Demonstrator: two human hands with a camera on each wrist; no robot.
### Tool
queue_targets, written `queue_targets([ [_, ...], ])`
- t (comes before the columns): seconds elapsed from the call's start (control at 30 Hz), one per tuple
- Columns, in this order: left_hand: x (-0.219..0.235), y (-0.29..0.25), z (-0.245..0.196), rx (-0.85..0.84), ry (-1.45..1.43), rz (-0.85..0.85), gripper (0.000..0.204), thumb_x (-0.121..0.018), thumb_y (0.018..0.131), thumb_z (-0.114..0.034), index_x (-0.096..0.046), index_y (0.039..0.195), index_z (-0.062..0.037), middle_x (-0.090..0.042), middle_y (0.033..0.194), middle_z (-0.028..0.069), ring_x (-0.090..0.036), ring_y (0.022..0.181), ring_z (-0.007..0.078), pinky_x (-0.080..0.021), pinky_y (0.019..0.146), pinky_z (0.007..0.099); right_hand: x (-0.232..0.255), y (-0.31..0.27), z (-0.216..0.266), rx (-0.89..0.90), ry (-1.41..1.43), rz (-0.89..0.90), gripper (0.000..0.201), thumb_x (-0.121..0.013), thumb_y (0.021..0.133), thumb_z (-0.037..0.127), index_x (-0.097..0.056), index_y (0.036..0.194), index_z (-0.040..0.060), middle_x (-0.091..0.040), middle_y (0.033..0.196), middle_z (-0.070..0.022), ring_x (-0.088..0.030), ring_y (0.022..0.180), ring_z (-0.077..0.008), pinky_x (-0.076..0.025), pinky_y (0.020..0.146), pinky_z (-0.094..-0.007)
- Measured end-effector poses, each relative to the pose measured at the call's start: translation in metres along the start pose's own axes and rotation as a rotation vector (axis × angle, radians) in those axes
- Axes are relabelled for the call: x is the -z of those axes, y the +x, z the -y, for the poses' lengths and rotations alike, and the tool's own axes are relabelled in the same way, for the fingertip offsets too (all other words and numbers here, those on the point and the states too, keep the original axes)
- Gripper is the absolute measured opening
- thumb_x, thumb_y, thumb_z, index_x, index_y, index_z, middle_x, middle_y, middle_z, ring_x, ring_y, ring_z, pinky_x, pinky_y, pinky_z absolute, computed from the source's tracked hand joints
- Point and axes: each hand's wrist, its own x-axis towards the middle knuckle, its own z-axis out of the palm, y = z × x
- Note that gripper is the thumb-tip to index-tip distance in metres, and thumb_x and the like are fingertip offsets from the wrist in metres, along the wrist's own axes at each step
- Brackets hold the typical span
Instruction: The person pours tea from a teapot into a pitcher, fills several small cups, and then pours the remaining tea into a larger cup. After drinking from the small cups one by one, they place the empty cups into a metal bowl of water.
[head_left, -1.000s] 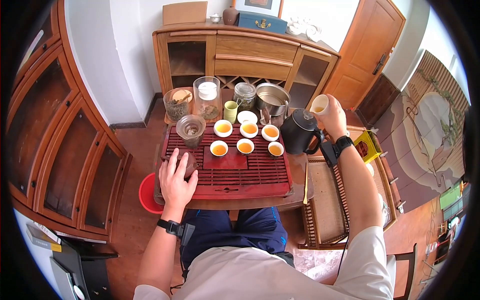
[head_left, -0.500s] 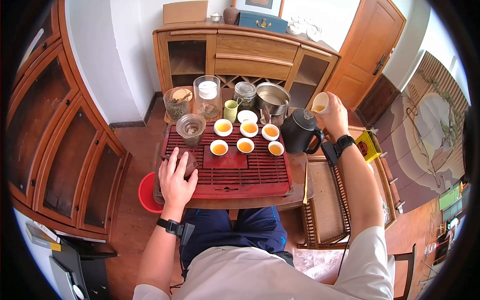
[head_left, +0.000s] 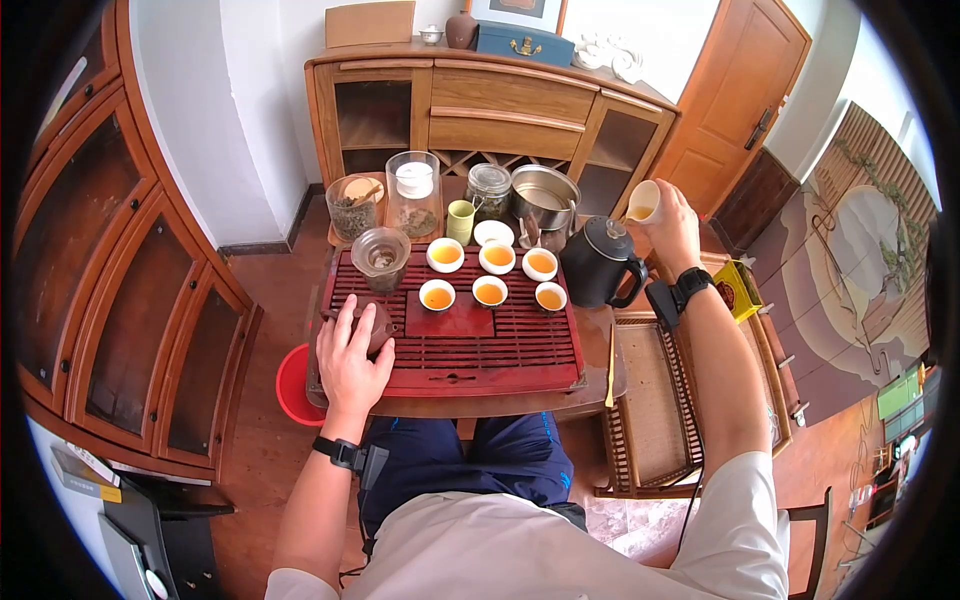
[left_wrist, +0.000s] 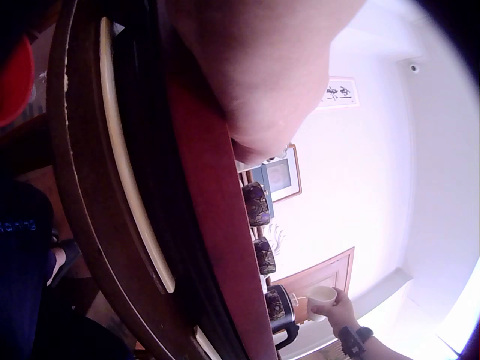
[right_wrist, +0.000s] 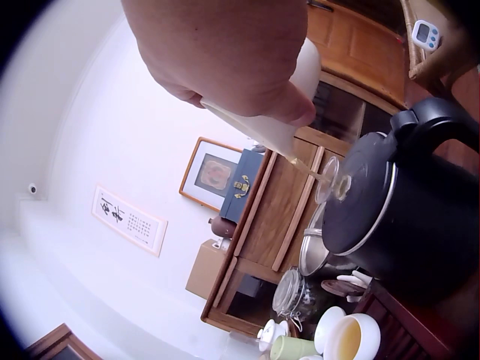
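White cup [head_left: 645,198] tipped near the kettle [head_left: 592,265]

In the head view's upper right, the right hand's [head_left: 673,226] grip is clamped round the cup, slanted left, seemingly to bring its contents to the lip. At centre, six filled teacups [head_left: 489,291] stand on the slatted tray [head_left: 480,382], probably so spills drain. Left of centre, the left hand [head_left: 351,362] rests on the brown teapot [head_left: 384,324], fingers apart, perhaps to steady it.
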Motion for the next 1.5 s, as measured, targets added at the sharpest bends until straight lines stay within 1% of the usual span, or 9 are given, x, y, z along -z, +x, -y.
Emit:
queue_targets([
  [0.3, -0.0005, -0.0004, 0.0001, 0.007, 0.005, 0.007, 0.062, -0.083, 0.082, -0.021, -0.066, 0.14, -0.0099, -0.054, 0.156, 0.014, -0.056, 0.132, 0.0425, -0.044, 0.113, 0.0547, 0.0037, 0.0026, -0.0027, 0.029, -0.042, 0.018, 0.072, -0.083, 0.072, 0.002, -0.058, 0.139, 0.0054, -0.065, 0.139, -0.0186, -0.06, 0.13, -0.04, -0.049, 0.109, -0.0483],
  [0.6, 0.0002, 0.0002, -0.0001, 0.008, 0.002, 0.011, 0.062, -0.083, 0.082, -0.022, -0.066, 0.14, -0.0095, -0.054, 0.157, 0.0143, -0.056, 0.131, 0.0428, -0.044, 0.113, 0.0546, 0.0043, 0.0048, -0.0046, 0.045, -0.06, 0.04, 0.074, -0.078, 0.073, -0.002, -0.055, 0.142, 0.0065, -0.062, 0.143, -0.0178, -0.057, 0.135, -0.0391, -0.046, 0.113, -0.0487],
  [0.8, -0.0003, -0.0004, 0.0007, 0.008, 0.0, 0.011, 0.062, -0.083, 0.082, -0.022, -0.066, 0.14, -0.0094, -0.054, 0.157, 0.0142, -0.056, 0.131, 0.0427, -0.045, 0.112, 0.0546, 0.0026, 0.0067, -0.0079, 0.064, -0.082, 0.036, 0.073, -0.077, 0.074, -0.002, -0.055, 0.143, 0.0063, -0.061, 0.145, -0.0169, -0.055, 0.137, -0.0379, -0.045, 0.114, -0.0484],
  [1.23, 0.0002, -0.0002, -0.0004, 0.011, 0.0, 0.007, 0.062, -0.083, 0.082, -0.022, -0.066, 0.14, -0.0099, -0.055, 0.156, 0.0137, -0.056, 0.131, 0.0425, -0.045, 0.112, 0.0545, 0.0012, 0.0055, -0.0093, 0.102, -0.076, 0.03, 0.072, -0.078, 0.075, -0.002, -0.056, 0.143, 0.0057, -0.061, 0.145, -0.0175, -0.057, 0.136, -0.0386, -0.046, 0.113, -0.0486],
  [1.33, -0.0002, 0.0, 0.0, 0.009, 0.0, 0.007, 0.062, -0.083, 0.082, -0.022, -0.067, 0.14, -0.0098, -0.055, 0.156, 0.0137, -0.057, 0.131, 0.0426, -0.045, 0.112, 0.0545, 0.0009, 0.0051, -0.0082, 0.091, -0.064, 0.024, 0.072, -0.078, 0.075, -0.002, -0.056, 0.143, 0.0056, -0.061, 0.146, -0.0175, -0.057, 0.136, -0.0384, -0.046, 0.114, -0.0487],
  [1.43, -0.0007, -0.0003, 0.0005, 0.007, -0.001, 0.003, 0.062, -0.083, 0.082, -0.022, -0.067, 0.14, -0.0097, -0.055, 0.156, 0.0139, -0.057, 0.13, 0.0428, -0.045, 0.112, 0.0545, 0.0028, 0.0038, -0.0034, 0.073, -0.073, 0.031, 0.072, -0.08, 0.075, 0.002, -0.056, 0.143, 0.0053, -0.063, 0.143, -0.0186, -0.06, 0.133, -0.0393, -0.048, 0.111, -0.0484],
  [1.5, -0.0006, -0.0004, 0.0005, 0.003, -0.002, 0.001, 0.062, -0.083, 0.082, -0.022, -0.066, 0.14, -0.0096, -0.055, 0.156, 0.014, -0.057, 0.13, 0.0428, -0.045, 0.112, 0.0545, 0.0023, 0.0032, -0.0022, -0.037, 0.017, 0.004, 0.073, -0.084, 0.075, 0.008, -0.057, 0.143, 0.0049, -0.067, 0.137, -0.0206, -0.063, 0.128, -0.0403, -0.052, 0.107, -0.0474],
])
